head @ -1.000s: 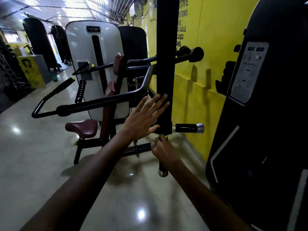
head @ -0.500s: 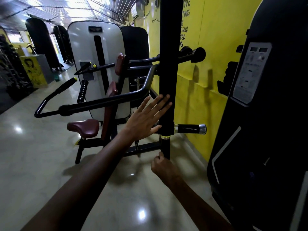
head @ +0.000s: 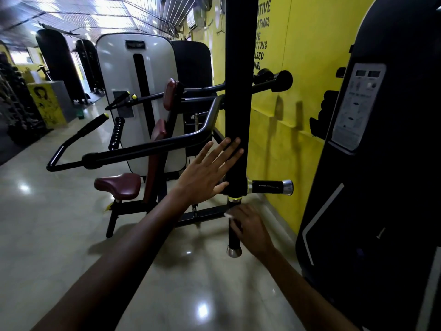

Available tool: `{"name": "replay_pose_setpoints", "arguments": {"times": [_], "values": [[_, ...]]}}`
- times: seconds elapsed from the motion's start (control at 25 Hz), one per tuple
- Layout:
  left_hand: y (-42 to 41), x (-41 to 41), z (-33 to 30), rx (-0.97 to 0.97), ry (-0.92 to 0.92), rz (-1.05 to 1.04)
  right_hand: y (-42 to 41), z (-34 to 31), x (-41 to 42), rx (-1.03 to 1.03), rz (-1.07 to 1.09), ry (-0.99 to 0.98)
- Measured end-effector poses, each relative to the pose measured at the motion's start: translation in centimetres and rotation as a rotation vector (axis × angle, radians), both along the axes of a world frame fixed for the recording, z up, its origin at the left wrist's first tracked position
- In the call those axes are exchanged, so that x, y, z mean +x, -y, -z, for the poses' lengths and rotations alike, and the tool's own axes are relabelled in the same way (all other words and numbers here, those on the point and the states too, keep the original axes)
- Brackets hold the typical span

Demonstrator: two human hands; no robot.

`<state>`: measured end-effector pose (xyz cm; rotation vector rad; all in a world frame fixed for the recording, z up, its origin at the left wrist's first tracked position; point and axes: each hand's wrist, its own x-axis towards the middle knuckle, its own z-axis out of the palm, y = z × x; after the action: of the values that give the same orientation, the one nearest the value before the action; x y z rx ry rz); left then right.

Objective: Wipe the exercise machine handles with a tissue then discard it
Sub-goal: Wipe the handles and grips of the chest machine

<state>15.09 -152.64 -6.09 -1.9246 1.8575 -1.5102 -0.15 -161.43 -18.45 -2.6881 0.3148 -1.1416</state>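
Note:
A thick black upright bar (head: 238,96) of the exercise machine hangs in front of me. My left hand (head: 206,173) lies flat against its lower part with fingers straight and spread. Below it a thin black vertical handle (head: 233,237) ends in a silver cap (head: 234,251). My right hand (head: 250,229) is wrapped round this handle with a white tissue (head: 228,215), of which only a small corner shows. A second short handle (head: 269,186) with a silver end sticks out to the right.
The machine's black housing (head: 381,163) stands close on the right, and a yellow wall (head: 298,80) is behind. A maroon seat (head: 118,185) and long black lever arms (head: 143,149) of another machine are on the left. Glossy floor (head: 59,235) spreads to the left.
My right hand slid down the thin vertical handle and then came back up near its top. My left hand stayed pressed on the upright bar.

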Motion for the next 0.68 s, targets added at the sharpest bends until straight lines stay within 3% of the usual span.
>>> {"name": "replay_pose_setpoints", "arguments": {"times": [0.2,0.28,0.44,0.68], "values": [[0.0,0.1,0.1,0.010,-0.015,-0.004,0.8,-0.3,-1.0,0.530,0.211,0.413],[0.1,0.1,0.1,0.011,-0.013,-0.008,1.5,-0.1,-0.8,0.733,0.270,0.390],[0.1,0.1,0.0,0.014,-0.018,-0.003,2.9,-0.3,1.7,1.054,0.123,0.259],[-0.1,0.3,0.0,0.024,-0.043,0.020,3.2,0.6,2.9,1.205,0.084,0.149]]}}
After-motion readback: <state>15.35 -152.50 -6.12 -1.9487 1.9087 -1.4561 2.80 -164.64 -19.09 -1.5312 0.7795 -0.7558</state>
